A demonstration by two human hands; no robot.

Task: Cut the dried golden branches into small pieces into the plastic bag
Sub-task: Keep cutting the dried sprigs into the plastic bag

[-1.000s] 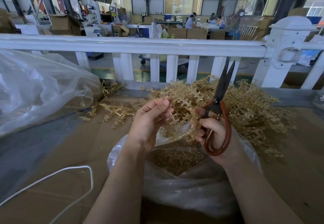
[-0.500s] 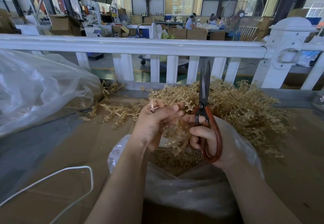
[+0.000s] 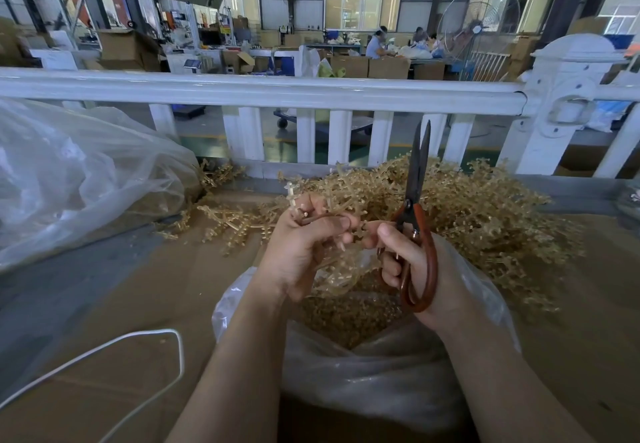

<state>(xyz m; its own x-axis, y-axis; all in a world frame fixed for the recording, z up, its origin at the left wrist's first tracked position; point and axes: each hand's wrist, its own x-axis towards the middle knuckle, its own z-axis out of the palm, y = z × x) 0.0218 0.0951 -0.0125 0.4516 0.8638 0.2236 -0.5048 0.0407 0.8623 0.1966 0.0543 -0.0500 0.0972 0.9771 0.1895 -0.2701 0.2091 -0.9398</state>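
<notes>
Left hand (image 3: 304, 245) curled in a tight grip round one dried golden branch sprig (image 3: 332, 262), held above the open clear plastic bag (image 3: 363, 373) of cut pieces. Right hand (image 3: 415, 266) closed through one pair of red-handled scissors (image 3: 417, 221), blades nearly shut, pointing up. One heap of golden branches (image 3: 485, 207) behind on the brown table (image 3: 138, 304).

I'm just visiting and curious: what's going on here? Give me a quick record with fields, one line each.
Activity: cutting golden branches into a bag
Left hand: grips a golden branch above the bag's mouth
Right hand: holds the scissors, blades pointing up and nearly closed
Plastic bag: open beneath both hands, cut pieces inside
Uncut pile: on the cardboard surface behind the bag
Other items: larger clear bag at left, white cord, white railing behind
</notes>
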